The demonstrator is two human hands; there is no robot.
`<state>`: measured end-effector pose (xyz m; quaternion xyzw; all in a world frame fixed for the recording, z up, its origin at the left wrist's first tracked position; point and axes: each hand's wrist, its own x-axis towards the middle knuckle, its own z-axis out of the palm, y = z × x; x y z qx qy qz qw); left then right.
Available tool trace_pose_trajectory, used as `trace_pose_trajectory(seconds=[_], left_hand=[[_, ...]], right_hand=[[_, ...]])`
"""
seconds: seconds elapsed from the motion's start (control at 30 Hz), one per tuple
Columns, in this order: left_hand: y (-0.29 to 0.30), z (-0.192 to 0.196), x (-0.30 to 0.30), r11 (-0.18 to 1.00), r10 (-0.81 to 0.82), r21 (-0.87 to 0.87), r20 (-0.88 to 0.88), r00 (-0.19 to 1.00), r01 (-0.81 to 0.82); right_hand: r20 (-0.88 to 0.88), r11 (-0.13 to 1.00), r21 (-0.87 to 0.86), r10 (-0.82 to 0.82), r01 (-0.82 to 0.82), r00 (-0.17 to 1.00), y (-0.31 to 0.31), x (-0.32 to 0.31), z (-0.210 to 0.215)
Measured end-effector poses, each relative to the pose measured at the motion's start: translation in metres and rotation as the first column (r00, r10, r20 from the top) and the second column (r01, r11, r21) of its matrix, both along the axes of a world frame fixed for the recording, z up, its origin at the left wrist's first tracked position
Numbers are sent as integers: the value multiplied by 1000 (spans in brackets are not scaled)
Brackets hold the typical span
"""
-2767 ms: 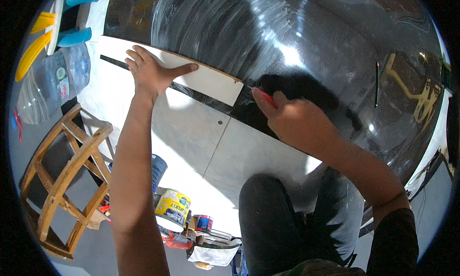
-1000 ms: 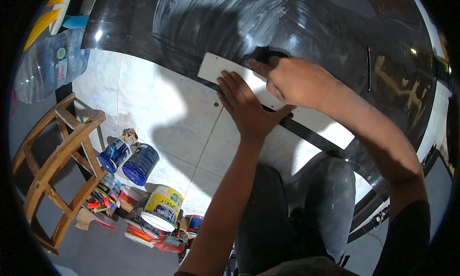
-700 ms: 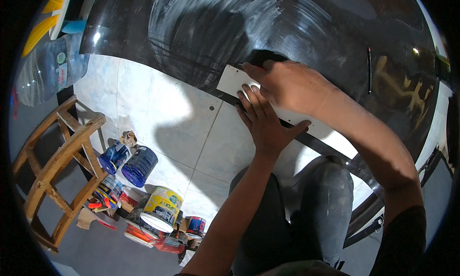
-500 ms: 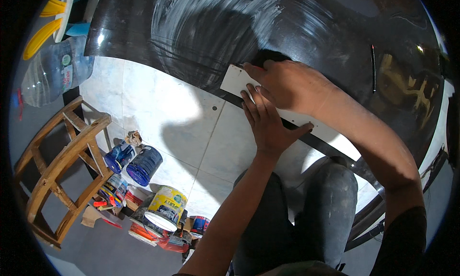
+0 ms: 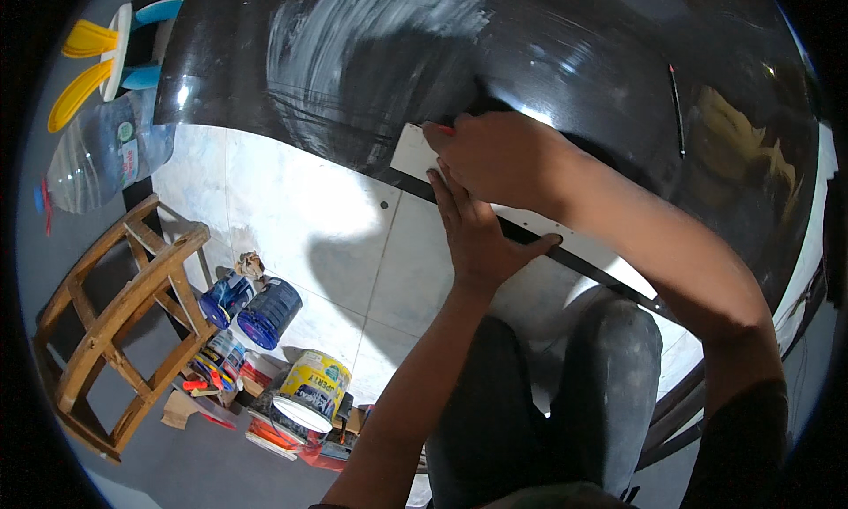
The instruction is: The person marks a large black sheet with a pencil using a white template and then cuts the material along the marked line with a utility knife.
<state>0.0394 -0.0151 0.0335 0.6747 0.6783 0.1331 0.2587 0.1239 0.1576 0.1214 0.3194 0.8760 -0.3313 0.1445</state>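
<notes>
Head view, left hand (image 5: 477, 231) flat, open on white strip (image 5: 565, 239), right hand (image 5: 503, 155) clenched around red pencil (image 5: 444, 130).

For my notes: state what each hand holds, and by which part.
Left hand presses flat on the white strip mid-length. Right hand pinches a red tool; its grip point is hidden.

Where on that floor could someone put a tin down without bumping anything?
The pale floor tiles lie bare between the wooden stool and the left hand. It is crowded lower down, where the blue tins and the yellow paint bucket cluster with small clutter.
</notes>
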Motion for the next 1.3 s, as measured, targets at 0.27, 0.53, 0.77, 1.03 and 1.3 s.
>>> trace_pose_trajectory(seconds=[0.27, 0.53, 0.77, 1.03, 1.3], left_hand=[[-13, -14, 3, 996, -26, 78, -98, 995, 33], [-19, -21, 7, 999, -6, 30, -108, 994, 10], [-18, -24, 6, 991, -5, 128, -168, 986, 27], [-17, -28, 7, 983, -2, 182, -185, 983, 36], [-24, -38, 7, 990, 17, 140, -225, 974, 15]], right_hand=[[-297, 990, 98, -71, 105, 952, -6, 17, -35], [-606, 889, -374, -450, 264, 656, -35, 66, -102], [-400, 931, -227, -356, 285, 845, -48, 122, -81], [-130, 953, -147, -283, 264, 950, -66, 175, -65], [-31, 954, -154, -264, 257, 964, -42, 162, -63]])
